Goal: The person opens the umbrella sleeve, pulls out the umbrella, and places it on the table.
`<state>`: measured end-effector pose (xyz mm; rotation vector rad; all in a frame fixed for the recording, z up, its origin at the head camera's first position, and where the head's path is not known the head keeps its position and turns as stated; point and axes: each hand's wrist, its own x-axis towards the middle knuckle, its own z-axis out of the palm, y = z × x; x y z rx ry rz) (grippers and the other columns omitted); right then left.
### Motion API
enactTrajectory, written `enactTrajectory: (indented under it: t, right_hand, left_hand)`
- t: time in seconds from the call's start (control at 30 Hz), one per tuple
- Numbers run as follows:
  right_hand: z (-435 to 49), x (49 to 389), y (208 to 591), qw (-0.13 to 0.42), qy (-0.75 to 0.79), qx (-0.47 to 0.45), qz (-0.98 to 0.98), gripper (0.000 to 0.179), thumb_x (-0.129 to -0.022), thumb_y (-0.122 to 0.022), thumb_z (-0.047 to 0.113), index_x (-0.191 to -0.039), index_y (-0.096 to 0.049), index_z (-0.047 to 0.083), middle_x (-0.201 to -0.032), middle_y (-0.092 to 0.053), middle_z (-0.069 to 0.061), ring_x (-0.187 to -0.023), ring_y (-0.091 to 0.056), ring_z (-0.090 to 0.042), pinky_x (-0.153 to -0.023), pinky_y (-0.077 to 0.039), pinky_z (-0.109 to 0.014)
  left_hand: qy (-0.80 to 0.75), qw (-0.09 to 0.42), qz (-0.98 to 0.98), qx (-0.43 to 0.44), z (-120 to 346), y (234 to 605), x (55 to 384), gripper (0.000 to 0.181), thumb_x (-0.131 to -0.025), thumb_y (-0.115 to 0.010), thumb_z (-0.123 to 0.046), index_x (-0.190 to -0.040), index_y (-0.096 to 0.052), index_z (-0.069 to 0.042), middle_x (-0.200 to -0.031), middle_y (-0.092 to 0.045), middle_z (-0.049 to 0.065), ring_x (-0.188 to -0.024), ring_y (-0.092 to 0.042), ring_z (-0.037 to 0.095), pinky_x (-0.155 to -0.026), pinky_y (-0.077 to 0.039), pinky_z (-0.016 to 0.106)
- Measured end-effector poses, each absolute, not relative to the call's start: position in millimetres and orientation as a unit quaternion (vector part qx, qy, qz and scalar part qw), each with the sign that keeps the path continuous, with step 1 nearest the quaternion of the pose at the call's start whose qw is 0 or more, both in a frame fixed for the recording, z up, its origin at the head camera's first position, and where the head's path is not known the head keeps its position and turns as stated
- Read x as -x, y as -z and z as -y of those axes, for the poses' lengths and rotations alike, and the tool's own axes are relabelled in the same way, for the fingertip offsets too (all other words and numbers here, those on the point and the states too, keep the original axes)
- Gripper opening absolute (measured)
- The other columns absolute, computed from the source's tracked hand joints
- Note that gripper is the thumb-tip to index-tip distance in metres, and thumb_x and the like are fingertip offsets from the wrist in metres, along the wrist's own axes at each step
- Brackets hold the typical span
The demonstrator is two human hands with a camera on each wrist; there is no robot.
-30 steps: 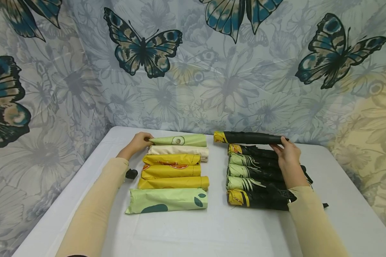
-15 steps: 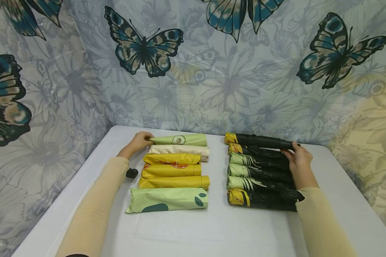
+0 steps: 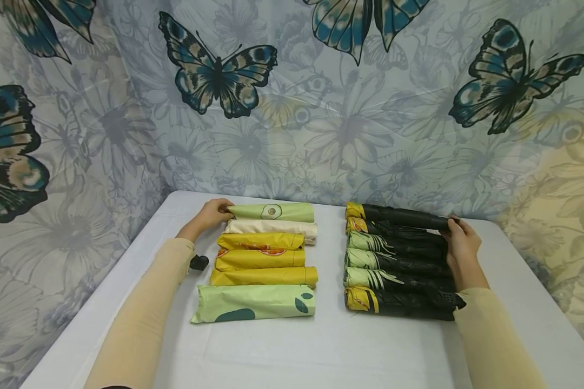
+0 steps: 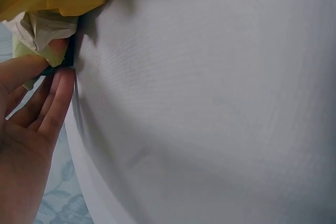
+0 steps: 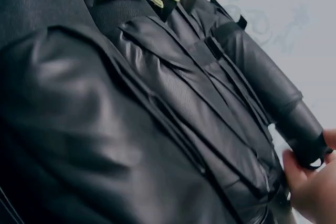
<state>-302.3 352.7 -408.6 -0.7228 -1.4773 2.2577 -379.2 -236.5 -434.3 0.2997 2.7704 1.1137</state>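
Note:
Rolled bundles lie in two columns in the head view. At the far end of the left column is a light green roll (image 3: 289, 212) with an avocado print. My left hand (image 3: 209, 216) pinches its left end; in the left wrist view that left hand (image 4: 31, 124) has thumb and fingers on the green material. The farthest roll on the right is a slim black roll (image 3: 399, 215) with a yellow left end. My right hand (image 3: 466, 243) grips its right end, and the right wrist view has my right hand (image 5: 312, 187) at the tip of that black roll (image 5: 262, 72).
Nearer in the left column are a cream roll (image 3: 272, 229), several yellow rolls (image 3: 272, 259) and a green leaf-print roll (image 3: 272, 303). Several black rolls (image 3: 413, 265) with green or yellow ends fill the right column. The white table (image 3: 292, 351) meets a butterfly-print backdrop (image 3: 292, 151) behind.
My right hand has carried the slim black roll rightward and slightly nearer, so its left end now lines up roughly with the rolls below. My left hand has stayed on the green roll.

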Motion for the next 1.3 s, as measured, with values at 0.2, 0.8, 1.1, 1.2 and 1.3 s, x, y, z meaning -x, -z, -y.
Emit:
enactTrajectory:
  t: [0.2, 0.8, 1.1, 1.2, 1.3]
  right_hand:
    - [-354.4, 307.3, 407.8, 0.146, -0.672, 0.282, 0.669, 0.052, -0.100, -0.050, 0.034, -0.149, -0.041, 0.017, -0.099, -0.046, 0.020, -0.079, -0.050, 0.005, -0.104, -0.036, -0.022]
    - [-378.9, 301.3, 405.0, 0.037, -0.732, 0.207, 0.648, 0.073, -0.098, -0.050, 0.006, -0.157, -0.008, 0.010, -0.079, -0.056, 0.021, -0.069, -0.051, 0.007, -0.060, -0.037, -0.013]
    - [-382.9, 301.3, 407.7, -0.004, -0.742, 0.191, 0.643, 0.070, -0.102, -0.044, 0.021, -0.157, -0.001, 0.019, -0.163, -0.005, 0.007, -0.150, -0.006, -0.002, -0.124, -0.003, -0.019]
    - [-381.0, 302.9, 407.7, 0.003, -0.716, 0.190, 0.672, 0.067, -0.103, -0.040, 0.021, -0.157, -0.002, 0.016, -0.164, 0.006, 0.003, -0.152, -0.001, -0.010, -0.125, -0.002, -0.025]
    - [-376.2, 304.9, 407.2, 0.019, -0.647, 0.197, 0.737, 0.064, -0.103, -0.037, 0.025, -0.157, -0.006, 0.010, -0.165, 0.005, -0.007, -0.153, -0.004, -0.021, -0.127, -0.010, -0.033]
  left_hand:
    - [-0.380, 0.074, -0.917, -0.097, 236.4, 434.8, 378.6, 0.039, -0.098, -0.057, -0.010, -0.134, -0.053, 0.003, -0.125, -0.060, 0.028, -0.111, -0.062, 0.037, -0.089, -0.057, 0.041]
    - [-0.385, 0.073, -0.915, -0.100, 235.9, 439.1, 382.0, 0.036, -0.098, -0.057, -0.010, -0.131, -0.055, 0.004, -0.121, -0.062, 0.026, -0.104, -0.065, 0.033, -0.085, -0.058, 0.038]
    - [-0.393, 0.075, -0.911, -0.099, 237.5, 440.1, 382.6, 0.036, -0.099, -0.057, -0.011, -0.132, -0.055, 0.002, -0.121, -0.062, 0.025, -0.104, -0.065, 0.033, -0.087, -0.058, 0.038]
    - [-0.397, 0.079, -0.909, -0.100, 238.7, 440.0, 382.7, 0.039, -0.099, -0.057, -0.012, -0.134, -0.053, 0.003, -0.122, -0.061, 0.026, -0.106, -0.064, 0.034, -0.087, -0.058, 0.038]
    - [-0.396, 0.088, -0.910, -0.091, 239.5, 437.3, 382.5, 0.046, -0.098, -0.059, -0.018, -0.139, -0.049, 0.001, -0.128, -0.057, 0.027, -0.114, -0.060, 0.037, -0.094, -0.055, 0.044]
